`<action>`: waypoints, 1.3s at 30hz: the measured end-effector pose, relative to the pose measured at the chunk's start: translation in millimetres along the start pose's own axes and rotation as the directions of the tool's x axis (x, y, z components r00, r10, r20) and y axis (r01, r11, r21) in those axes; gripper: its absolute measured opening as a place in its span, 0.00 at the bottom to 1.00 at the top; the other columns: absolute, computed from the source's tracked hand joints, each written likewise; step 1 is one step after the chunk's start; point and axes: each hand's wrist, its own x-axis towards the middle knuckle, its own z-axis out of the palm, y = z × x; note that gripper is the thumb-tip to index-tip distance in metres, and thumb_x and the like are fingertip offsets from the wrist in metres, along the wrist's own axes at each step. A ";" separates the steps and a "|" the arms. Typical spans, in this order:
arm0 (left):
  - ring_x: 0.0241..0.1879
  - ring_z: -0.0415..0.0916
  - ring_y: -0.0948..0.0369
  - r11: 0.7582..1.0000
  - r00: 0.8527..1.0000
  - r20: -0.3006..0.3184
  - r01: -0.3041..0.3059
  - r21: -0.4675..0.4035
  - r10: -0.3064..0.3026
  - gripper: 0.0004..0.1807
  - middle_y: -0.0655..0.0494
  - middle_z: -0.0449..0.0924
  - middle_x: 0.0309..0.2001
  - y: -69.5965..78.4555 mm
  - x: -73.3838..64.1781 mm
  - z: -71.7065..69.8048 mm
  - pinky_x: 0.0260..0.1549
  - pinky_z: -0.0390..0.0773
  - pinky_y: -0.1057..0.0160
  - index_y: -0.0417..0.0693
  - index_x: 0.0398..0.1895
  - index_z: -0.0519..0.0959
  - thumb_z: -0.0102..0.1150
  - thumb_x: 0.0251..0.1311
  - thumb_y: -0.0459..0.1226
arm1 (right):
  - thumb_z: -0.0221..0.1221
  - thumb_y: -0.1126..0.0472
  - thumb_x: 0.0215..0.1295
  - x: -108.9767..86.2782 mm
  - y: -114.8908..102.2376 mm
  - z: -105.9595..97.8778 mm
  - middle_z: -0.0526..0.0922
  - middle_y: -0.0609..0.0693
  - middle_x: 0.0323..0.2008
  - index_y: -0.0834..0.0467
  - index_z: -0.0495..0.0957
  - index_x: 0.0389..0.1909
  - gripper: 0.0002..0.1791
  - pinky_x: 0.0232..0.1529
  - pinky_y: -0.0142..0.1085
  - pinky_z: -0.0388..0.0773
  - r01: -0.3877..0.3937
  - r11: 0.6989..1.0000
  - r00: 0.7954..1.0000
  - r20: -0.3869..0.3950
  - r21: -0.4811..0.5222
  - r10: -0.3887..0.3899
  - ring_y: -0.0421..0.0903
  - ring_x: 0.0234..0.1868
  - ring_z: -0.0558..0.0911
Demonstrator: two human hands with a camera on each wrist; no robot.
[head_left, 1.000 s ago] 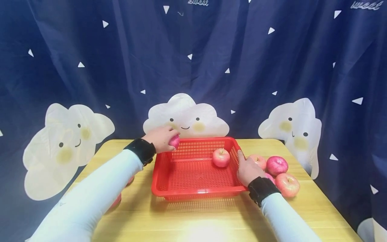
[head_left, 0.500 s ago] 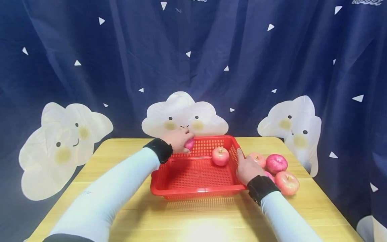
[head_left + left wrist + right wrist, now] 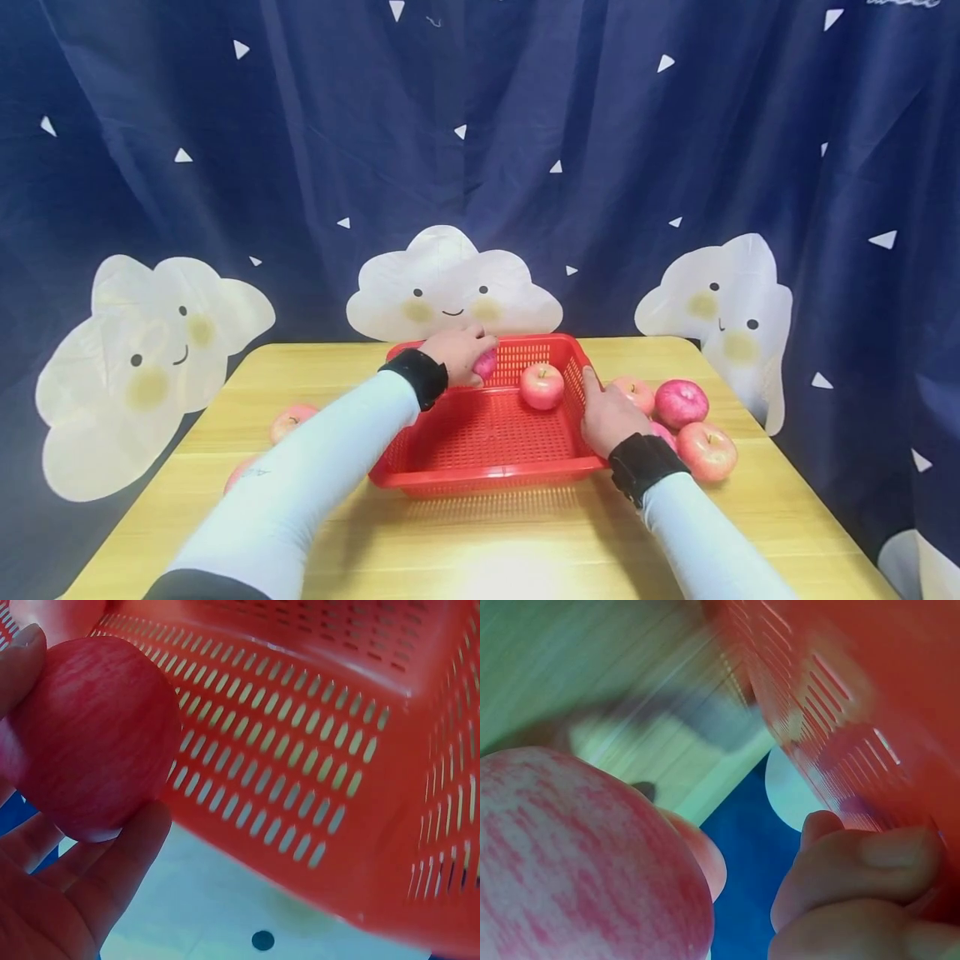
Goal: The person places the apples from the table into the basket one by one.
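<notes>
My left hand (image 3: 452,352) holds a dark red apple (image 3: 486,364) over the back part of a red plastic basket (image 3: 495,473). In the left wrist view, the thumb and fingers lie around that apple (image 3: 97,739), close to the slotted basket wall (image 3: 255,720). Another, paler apple (image 3: 542,386) sits inside the basket toward its right back. My right hand (image 3: 611,418) grips the basket's right side; in the right wrist view its bent fingers (image 3: 855,885) are against the outer wall.
Several apples (image 3: 681,403) cluster on the wooden table (image 3: 525,542) just right of the basket, close beside my right hand. Two more, a pale one (image 3: 291,421) and a partly hidden one (image 3: 238,473), show beside my left forearm. A dark blue curtain (image 3: 450,167) hangs behind the table.
My left hand has carried its apple rightward and slightly down, from the basket's left back corner to over its interior. My right hand stays at the basket's right side.
</notes>
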 end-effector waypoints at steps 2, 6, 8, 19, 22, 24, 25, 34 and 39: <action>0.54 0.72 0.53 1.000 1.000 0.007 -0.002 -0.008 0.002 0.41 0.52 0.71 0.59 2.1 1.7 4.7 0.55 0.78 0.55 0.59 0.70 0.71 0.78 0.51 0.49 | 0.54 0.58 0.74 -0.2 -0.1 0.2 0.76 0.69 0.50 0.58 0.47 0.81 0.40 0.40 0.56 0.83 0.002 1.000 1.000 -0.004 -0.006 -0.002 0.61 0.44 0.81; 0.59 0.69 0.52 1.000 1.000 0.016 0.009 0.001 -0.009 0.40 0.51 0.70 0.61 7.4 3.2 11.1 0.54 0.79 0.54 0.60 0.69 0.72 0.78 0.51 0.49 | 0.51 0.55 0.77 -1.6 -1.5 -2.3 0.75 0.67 0.49 0.56 0.47 0.81 0.38 0.38 0.54 0.82 -0.015 1.000 1.000 0.015 0.028 0.015 0.60 0.43 0.80; 0.60 0.67 0.52 1.000 1.000 0.005 0.001 0.011 -0.001 0.40 0.51 0.70 0.61 10.0 4.9 14.2 0.54 0.79 0.54 0.59 0.68 0.73 0.79 0.50 0.49 | 0.51 0.55 0.76 -2.2 -2.0 -4.1 0.75 0.65 0.48 0.56 0.48 0.81 0.38 0.38 0.53 0.82 -0.018 0.999 1.000 0.016 0.037 0.017 0.59 0.43 0.80; 0.60 0.65 0.53 0.997 0.999 0.031 -0.043 0.071 0.041 0.39 0.52 0.72 0.59 18.8 17.8 36.5 0.54 0.79 0.54 0.58 0.66 0.74 0.79 0.49 0.52 | 0.54 0.61 0.73 -1.1 -1.6 -4.5 0.76 0.68 0.48 0.58 0.48 0.81 0.40 0.40 0.56 0.82 0.008 1.000 1.000 -0.002 -0.011 -0.008 0.60 0.45 0.80; 0.60 0.65 0.54 0.998 0.999 0.037 -0.041 0.057 0.039 0.39 0.53 0.72 0.59 19.2 22.0 42.5 0.54 0.79 0.54 0.59 0.65 0.74 0.79 0.48 0.52 | 0.55 0.61 0.72 -0.6 -2.1 -4.2 0.76 0.68 0.48 0.58 0.48 0.81 0.40 0.40 0.57 0.82 0.004 1.000 1.000 -0.007 -0.019 -0.005 0.60 0.46 0.80; 0.61 0.64 0.54 0.998 0.998 0.041 -0.040 0.045 0.038 0.40 0.53 0.71 0.60 19.2 24.5 45.5 0.54 0.79 0.53 0.59 0.65 0.74 0.80 0.47 0.51 | 0.55 0.61 0.72 -0.3 -2.6 -4.3 0.77 0.68 0.49 0.58 0.48 0.81 0.40 0.41 0.58 0.82 0.005 1.000 1.000 -0.010 -0.024 -0.005 0.61 0.47 0.80; 0.62 0.64 0.53 0.998 0.998 0.047 -0.038 0.041 0.036 0.41 0.52 0.71 0.61 19.6 24.9 46.4 0.55 0.79 0.52 0.59 0.66 0.74 0.80 0.47 0.51 | 0.54 0.61 0.72 -0.5 -3.1 -4.6 0.76 0.68 0.49 0.58 0.48 0.81 0.40 0.41 0.59 0.82 0.006 1.000 1.000 -0.010 -0.023 -0.007 0.61 0.47 0.80; 0.62 0.63 0.52 0.999 0.999 0.037 -0.040 0.010 0.040 0.43 0.51 0.70 0.63 16.8 29.1 57.1 0.58 0.76 0.50 0.58 0.68 0.72 0.80 0.46 0.52 | 0.55 0.60 0.72 -0.9 -4.7 -5.1 0.76 0.68 0.51 0.58 0.48 0.81 0.41 0.44 0.59 0.82 0.010 1.000 1.000 -0.009 -0.016 -0.010 0.61 0.48 0.80; 0.63 0.62 0.52 0.999 0.998 0.048 -0.051 0.005 0.050 0.46 0.51 0.69 0.65 15.0 26.1 54.7 0.59 0.76 0.51 0.59 0.70 0.71 0.80 0.46 0.54 | 0.56 0.61 0.70 -0.2 -3.7 -5.4 0.76 0.69 0.51 0.59 0.47 0.81 0.42 0.44 0.58 0.82 0.005 1.000 1.000 -0.007 -0.013 -0.005 0.61 0.48 0.80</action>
